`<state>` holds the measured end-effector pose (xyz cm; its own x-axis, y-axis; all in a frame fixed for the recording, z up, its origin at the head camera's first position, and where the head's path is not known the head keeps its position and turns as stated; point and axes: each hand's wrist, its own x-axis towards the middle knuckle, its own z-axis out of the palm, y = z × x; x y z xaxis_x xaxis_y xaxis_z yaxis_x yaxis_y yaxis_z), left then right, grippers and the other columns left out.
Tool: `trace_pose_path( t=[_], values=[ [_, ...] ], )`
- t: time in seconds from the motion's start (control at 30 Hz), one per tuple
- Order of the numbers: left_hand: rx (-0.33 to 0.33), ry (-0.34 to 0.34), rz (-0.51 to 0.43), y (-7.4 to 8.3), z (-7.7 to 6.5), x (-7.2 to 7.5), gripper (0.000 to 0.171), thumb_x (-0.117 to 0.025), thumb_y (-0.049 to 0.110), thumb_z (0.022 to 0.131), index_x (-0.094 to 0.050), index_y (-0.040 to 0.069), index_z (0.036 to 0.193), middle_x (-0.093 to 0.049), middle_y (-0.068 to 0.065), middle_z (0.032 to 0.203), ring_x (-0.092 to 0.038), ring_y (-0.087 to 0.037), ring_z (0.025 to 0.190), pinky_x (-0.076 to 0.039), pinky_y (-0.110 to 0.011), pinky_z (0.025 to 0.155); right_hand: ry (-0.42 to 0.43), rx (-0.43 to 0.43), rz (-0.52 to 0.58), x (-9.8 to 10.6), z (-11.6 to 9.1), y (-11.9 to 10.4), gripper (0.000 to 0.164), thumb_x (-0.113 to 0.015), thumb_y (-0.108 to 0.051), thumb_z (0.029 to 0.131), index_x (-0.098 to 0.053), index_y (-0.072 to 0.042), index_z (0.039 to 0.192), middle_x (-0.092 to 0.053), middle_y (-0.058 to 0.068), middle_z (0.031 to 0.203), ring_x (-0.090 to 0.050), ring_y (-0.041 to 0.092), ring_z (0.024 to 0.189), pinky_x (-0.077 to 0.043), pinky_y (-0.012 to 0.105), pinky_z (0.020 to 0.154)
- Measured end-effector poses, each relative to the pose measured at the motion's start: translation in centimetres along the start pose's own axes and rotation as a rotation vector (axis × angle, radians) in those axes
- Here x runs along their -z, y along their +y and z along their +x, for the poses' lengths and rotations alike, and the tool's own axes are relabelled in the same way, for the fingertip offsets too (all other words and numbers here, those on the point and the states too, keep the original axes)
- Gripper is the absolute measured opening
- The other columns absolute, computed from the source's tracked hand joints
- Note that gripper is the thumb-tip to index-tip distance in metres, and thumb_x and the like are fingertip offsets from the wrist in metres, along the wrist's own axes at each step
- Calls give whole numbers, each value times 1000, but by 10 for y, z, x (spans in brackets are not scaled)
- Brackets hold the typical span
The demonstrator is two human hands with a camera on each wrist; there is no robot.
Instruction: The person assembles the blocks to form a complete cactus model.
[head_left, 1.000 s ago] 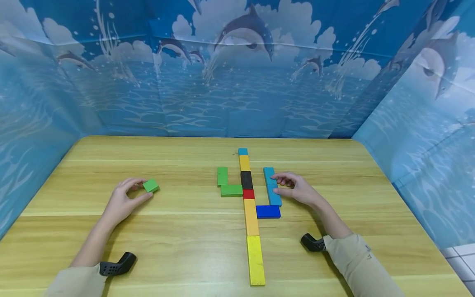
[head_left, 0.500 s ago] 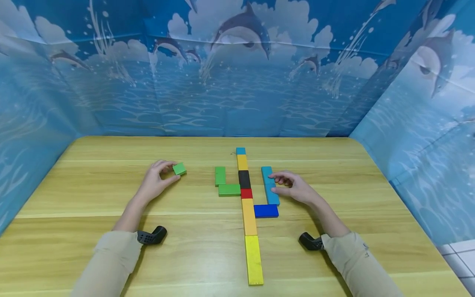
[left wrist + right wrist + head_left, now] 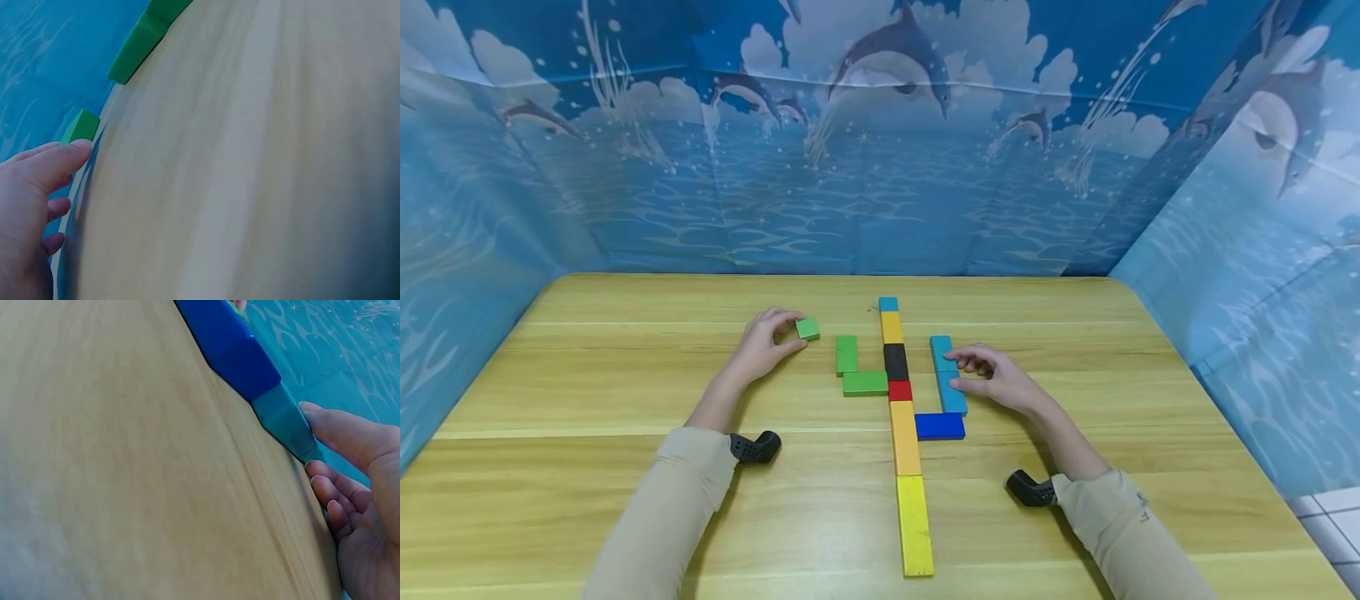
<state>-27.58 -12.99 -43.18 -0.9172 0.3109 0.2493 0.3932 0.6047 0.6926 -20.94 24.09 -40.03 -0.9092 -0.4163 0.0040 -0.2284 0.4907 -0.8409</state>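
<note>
My left hand (image 3: pixel 760 347) pinches a small green block (image 3: pixel 808 328) between thumb and fingers, left of the laid-out blocks. In the left wrist view the thumb lies against that green block (image 3: pixel 81 127). My right hand (image 3: pixel 1000 379) rests beside two light blue blocks (image 3: pixel 942 353) laid end to end, its thumb and fingertips touching them without curling round. The right wrist view shows the thumb at the side of the nearer light blue block (image 3: pixel 284 415). A dark blue block (image 3: pixel 940 427) lies crosswise at their near end. Two green blocks (image 3: pixel 865 384) form an L on the left.
Down the middle of the wooden table (image 3: pixel 587 400) runs a line of blocks: a small light blue one (image 3: pixel 888 304), orange ones (image 3: pixel 906 437), a black one (image 3: pixel 896 362), a red one (image 3: pixel 900 391) and a yellow one (image 3: pixel 914 525). A dolphin-print curtain (image 3: pixel 865 192) stands behind.
My left hand has carried the small green block rightward and away from me, close to the L of green blocks. The right hand stays at the light blue blocks.
</note>
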Motion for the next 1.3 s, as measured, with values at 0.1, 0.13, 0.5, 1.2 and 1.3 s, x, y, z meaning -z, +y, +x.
trace_pose_path(
  t=[0.1,0.13,0.5,1.2,1.3],
  values=[
    [-10,-19,3,3,6,-7,40,-67,16,84,-57,5,121,-55,-13,109,-47,-29,96,-28,-50,89,1,1,-1,0,0,0,39,-64,-6,84,-54,5,120,-50,21,99,-42,29,86,-36,27,70],
    [-11,-24,1,5,8,-8,40,-67,16,84,-57,6,121,-55,-13,109,-47,-29,96,-27,-50,90,2,0,-2,0,0,0,39,-64,-6,84,-54,5,120,-50,21,99,-42,28,86,-36,27,70],
    [-32,-55,48,14,24,-23,39,-66,18,85,-58,9,121,-56,-11,112,-46,-28,98,-26,-51,92,8,14,-11,0,-1,-1,38,-64,-5,84,-54,6,119,-50,21,98,-42,30,86,-35,26,69],
    [-27,-114,-11,18,27,-28,35,-51,17,93,-54,7,126,-53,-12,119,-44,-29,106,-22,-52,96,6,6,-2,-1,-1,-2,38,-64,-5,84,-54,6,119,-49,22,98,-41,31,86,-35,26,70],
    [-18,-95,-10,18,28,-29,32,-49,19,95,-56,7,124,-55,-11,116,-45,-28,105,-22,-51,96,7,6,1,-1,-1,-2,38,-64,-5,84,-53,6,119,-49,22,98,-41,32,87,-35,26,70]
  ],
)
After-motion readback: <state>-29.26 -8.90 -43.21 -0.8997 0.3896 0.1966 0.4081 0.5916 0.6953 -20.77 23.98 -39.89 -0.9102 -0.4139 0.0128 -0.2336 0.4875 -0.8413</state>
